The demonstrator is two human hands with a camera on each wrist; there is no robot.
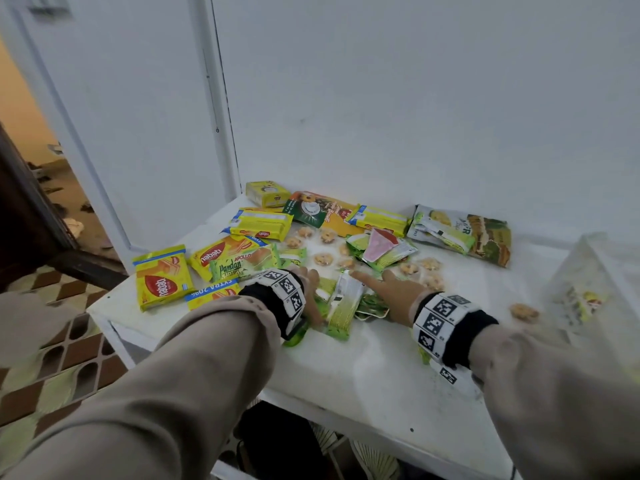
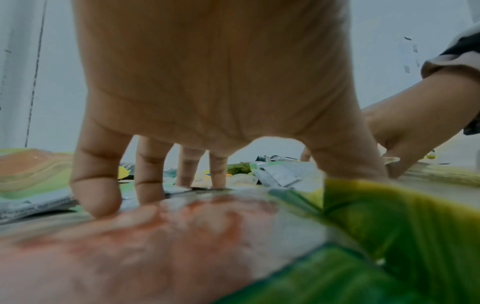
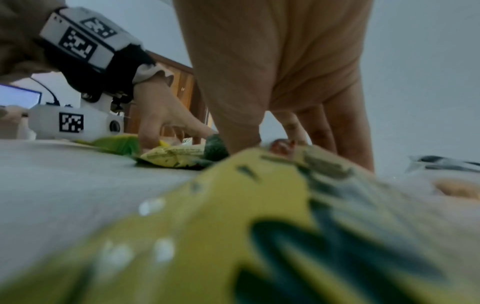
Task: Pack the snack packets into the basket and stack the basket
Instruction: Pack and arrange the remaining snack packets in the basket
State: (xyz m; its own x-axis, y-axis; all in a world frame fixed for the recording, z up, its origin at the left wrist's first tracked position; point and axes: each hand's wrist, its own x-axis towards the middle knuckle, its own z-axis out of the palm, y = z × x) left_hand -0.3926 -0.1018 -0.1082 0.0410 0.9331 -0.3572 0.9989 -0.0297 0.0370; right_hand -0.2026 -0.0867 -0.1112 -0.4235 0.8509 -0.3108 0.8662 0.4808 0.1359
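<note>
Both hands press flat on green snack packets on the white worktop: left hand and right hand, each grip released, fingers straight.

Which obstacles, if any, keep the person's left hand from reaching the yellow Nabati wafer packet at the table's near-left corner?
Probably none. The left hand rests on green packets mid-table, and the yellow Nabati wafer packet lies flat to its left, uncovered, with nothing standing between them.
</note>
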